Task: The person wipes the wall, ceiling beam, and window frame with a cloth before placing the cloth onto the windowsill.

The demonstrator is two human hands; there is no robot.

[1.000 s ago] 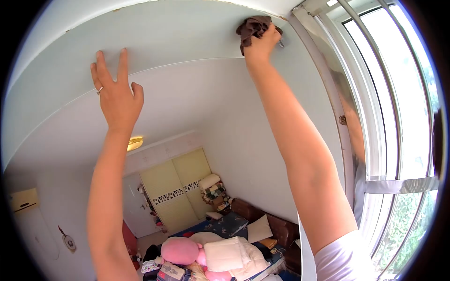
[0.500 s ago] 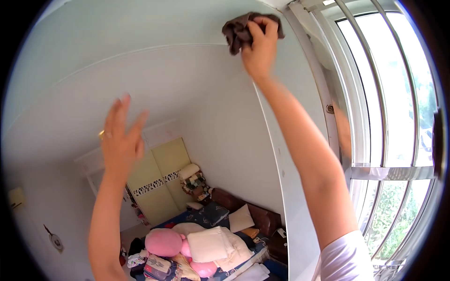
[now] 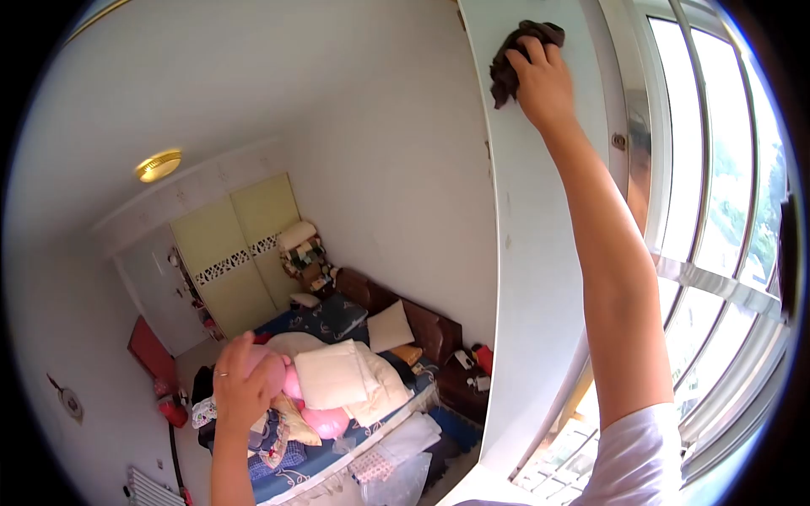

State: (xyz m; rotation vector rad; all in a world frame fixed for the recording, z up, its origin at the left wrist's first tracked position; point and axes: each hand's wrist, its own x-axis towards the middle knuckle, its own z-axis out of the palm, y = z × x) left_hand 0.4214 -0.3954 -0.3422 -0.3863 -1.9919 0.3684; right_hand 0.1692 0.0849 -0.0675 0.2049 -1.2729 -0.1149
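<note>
A crumpled dark brown cloth point(image 3: 508, 69) is under the fingers of my right hand point(image 3: 547, 88), pressed to the upper part of a pale wall panel point(image 3: 540, 219) beside the window. My right arm stretches up to it, and the fingers are curled over the cloth. Lower on the left, my left hand point(image 3: 245, 384) is raised in the air with its fingers apart and nothing in it. A ring shows on one finger. Behind that hand, farther off, lies the bed with its bedding.
Metal bars point(image 3: 704, 126) cross the bright window on the right. Below and beyond is a bed point(image 3: 371, 460) heaped with a white pillow point(image 3: 333, 375), pink plush and clothes. Yellow-green wardrobe doors point(image 3: 211, 244) stand at the back. A ceiling lamp point(image 3: 159, 165) hangs at upper left.
My view has tilted down and turned. My right hand with the cloth has gone from the top corner onto the side panel. My left hand has dropped lower.
</note>
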